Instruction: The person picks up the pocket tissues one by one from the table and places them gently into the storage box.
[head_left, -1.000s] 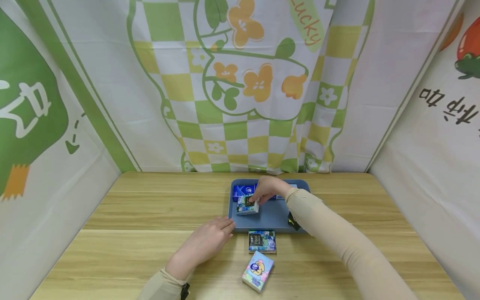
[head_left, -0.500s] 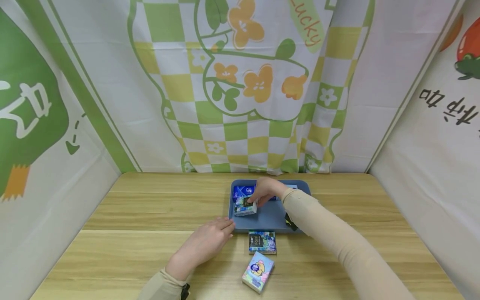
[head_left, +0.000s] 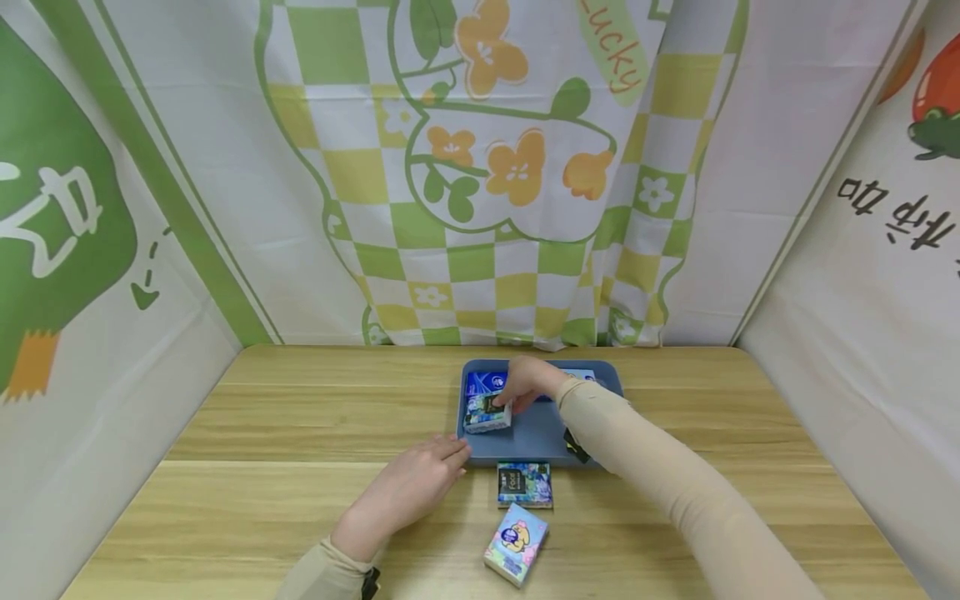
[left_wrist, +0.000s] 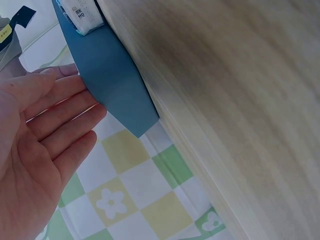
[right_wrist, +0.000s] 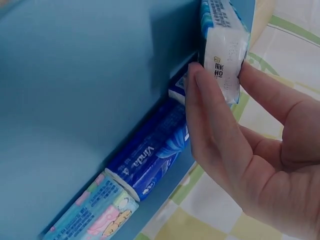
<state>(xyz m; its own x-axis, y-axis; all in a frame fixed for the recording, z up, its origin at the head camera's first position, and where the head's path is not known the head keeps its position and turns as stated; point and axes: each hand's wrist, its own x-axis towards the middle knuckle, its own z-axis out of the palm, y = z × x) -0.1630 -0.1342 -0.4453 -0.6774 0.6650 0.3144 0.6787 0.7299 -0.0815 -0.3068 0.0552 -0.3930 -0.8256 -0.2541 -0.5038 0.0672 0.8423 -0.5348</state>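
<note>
Fingers [right_wrist: 220, 115] of the right hand [head_left: 528, 384] pinch a floral tissue pack [head_left: 487, 415] at the left side of the tray [head_left: 537, 433]; the left hand [head_left: 418, 479], fingers straight, touches its near corner. If pushed too far back, the pack may knock the blue pack [head_left: 482, 382] crooked.

Six tissue packs [head_left: 487, 412]: four in or over one tray [head_left: 536, 435], two on one surface [head_left: 285, 450]; that is, two dark blue packs [right_wrist: 150, 152], two floral packs [head_left: 527, 483], two pastel packs [head_left: 517, 542]. Two hands [head_left: 422, 477]; one checked hanging cloth [head_left: 491, 275].
</note>
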